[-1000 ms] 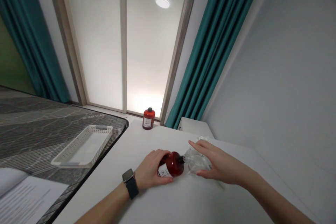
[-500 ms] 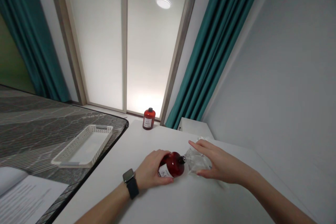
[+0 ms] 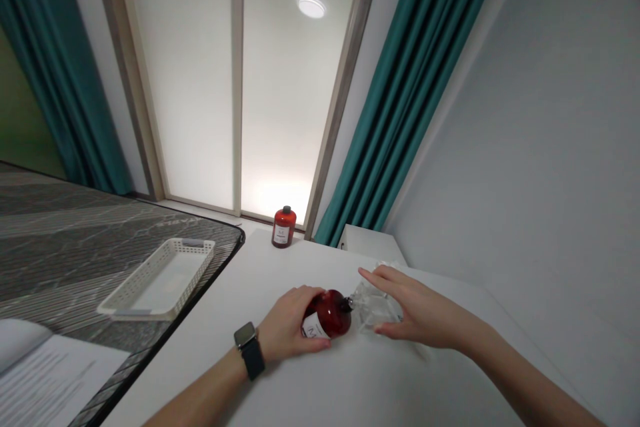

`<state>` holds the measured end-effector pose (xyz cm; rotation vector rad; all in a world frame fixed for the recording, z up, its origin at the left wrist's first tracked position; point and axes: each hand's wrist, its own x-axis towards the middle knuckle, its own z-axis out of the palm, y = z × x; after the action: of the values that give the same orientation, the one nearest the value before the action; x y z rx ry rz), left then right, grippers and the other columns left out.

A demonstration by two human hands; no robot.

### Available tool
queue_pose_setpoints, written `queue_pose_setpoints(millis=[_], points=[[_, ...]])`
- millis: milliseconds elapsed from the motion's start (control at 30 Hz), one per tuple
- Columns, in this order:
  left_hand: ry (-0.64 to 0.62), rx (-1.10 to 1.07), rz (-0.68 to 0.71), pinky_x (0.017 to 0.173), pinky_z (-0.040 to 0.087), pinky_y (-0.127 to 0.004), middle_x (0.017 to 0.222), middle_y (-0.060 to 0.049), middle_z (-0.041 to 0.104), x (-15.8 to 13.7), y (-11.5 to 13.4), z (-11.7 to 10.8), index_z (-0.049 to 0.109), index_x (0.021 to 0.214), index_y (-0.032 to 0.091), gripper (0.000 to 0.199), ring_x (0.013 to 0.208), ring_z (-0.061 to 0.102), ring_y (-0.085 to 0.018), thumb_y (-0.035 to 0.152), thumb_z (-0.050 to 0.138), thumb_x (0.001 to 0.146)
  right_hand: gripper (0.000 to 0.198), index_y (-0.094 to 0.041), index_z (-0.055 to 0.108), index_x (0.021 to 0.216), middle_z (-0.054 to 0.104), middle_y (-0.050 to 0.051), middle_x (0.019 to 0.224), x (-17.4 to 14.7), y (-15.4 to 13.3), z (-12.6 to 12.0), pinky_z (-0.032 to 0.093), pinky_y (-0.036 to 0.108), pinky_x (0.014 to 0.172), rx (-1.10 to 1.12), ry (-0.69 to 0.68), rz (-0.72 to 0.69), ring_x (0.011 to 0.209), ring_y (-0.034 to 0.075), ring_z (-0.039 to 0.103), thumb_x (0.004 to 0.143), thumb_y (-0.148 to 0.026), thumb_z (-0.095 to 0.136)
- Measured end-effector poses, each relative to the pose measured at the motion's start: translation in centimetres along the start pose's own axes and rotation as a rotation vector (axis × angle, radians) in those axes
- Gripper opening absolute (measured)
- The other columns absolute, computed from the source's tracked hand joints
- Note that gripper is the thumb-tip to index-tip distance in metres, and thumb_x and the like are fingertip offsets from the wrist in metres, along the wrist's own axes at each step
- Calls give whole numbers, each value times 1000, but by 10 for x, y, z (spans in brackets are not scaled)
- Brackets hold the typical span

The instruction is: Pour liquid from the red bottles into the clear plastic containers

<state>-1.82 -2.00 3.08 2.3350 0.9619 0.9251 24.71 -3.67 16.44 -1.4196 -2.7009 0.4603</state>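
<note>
My left hand [image 3: 290, 323] is wrapped round a dark red bottle [image 3: 336, 313] with a white label. The bottle is tipped, its black neck pointing right. Close against that neck is the narrow end of a clear, see-through container [image 3: 373, 307], perhaps a bottle; its exact shape is hard to make out. My right hand [image 3: 415, 310] grips the clear container from the right, thumb below and fingers above, with part of it hidden by the palm. Whether the two necks touch cannot be seen for certain.
A second red bottle [image 3: 283, 227] with a dark cap stands upright at the white table's [image 3: 280, 393] far end. To the left, a white basket [image 3: 173, 280] and an open book [image 3: 55, 373] lie on a grey patterned surface. A white cabinet [image 3: 373, 243] stands beyond the table.
</note>
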Motion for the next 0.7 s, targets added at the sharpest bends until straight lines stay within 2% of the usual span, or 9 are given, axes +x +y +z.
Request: queue_pose_setpoints(millis=[700], points=[[-11, 9, -8, 88, 48, -45, 113, -10, 65, 1, 1, 0, 49, 126, 19, 71, 99, 62, -30, 44, 80, 68, 84, -26, 29, 151, 48, 10, 141, -1, 0, -1, 36, 44, 110, -29, -7, -4, 129, 30, 45, 79, -45, 68]])
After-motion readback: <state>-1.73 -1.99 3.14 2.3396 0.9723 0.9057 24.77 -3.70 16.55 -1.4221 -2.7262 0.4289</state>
